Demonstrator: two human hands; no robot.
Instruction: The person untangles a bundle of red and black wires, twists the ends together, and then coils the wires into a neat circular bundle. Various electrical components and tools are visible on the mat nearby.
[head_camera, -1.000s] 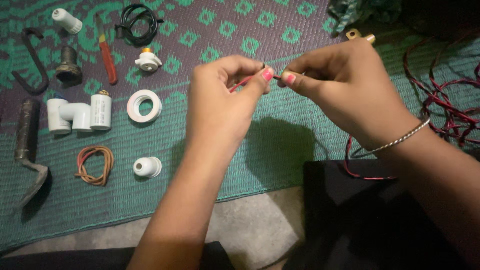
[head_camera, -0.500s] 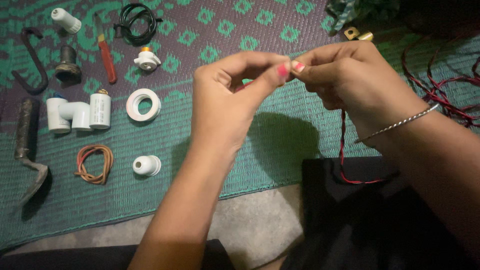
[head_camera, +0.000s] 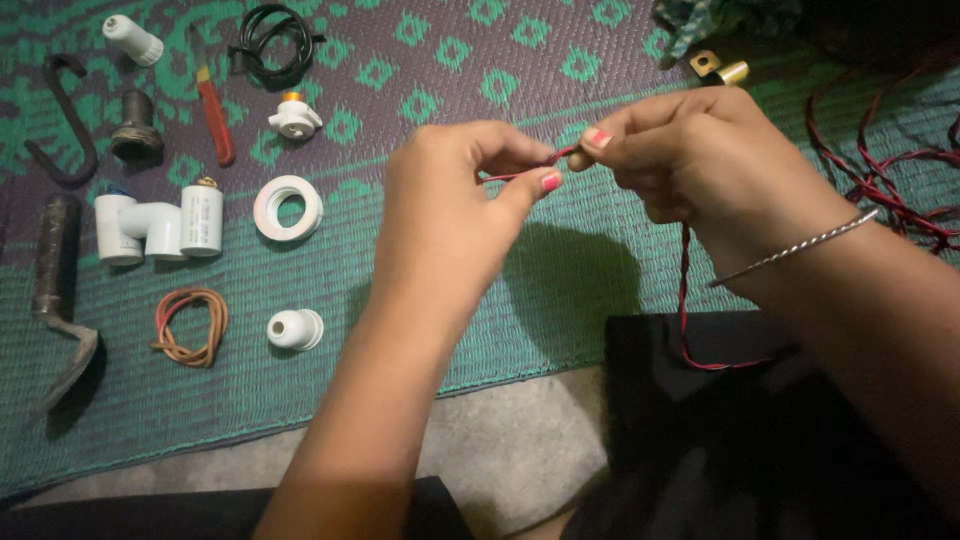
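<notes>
Head view: left hand (head_camera: 450, 215) and right hand (head_camera: 700, 165) pinch thin twisted red wire (head_camera: 684, 300) above woven mat (head_camera: 400, 290).

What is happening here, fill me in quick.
A person sits over a green woven mat and works a thin red wire between both hands. The left hand pinches one end in its fingers; the right hand grips the other end, and the twisted red-and-black wire hangs below it. White fittings, a tape roll and a red-handled tool lie untouched to the left.
</notes>
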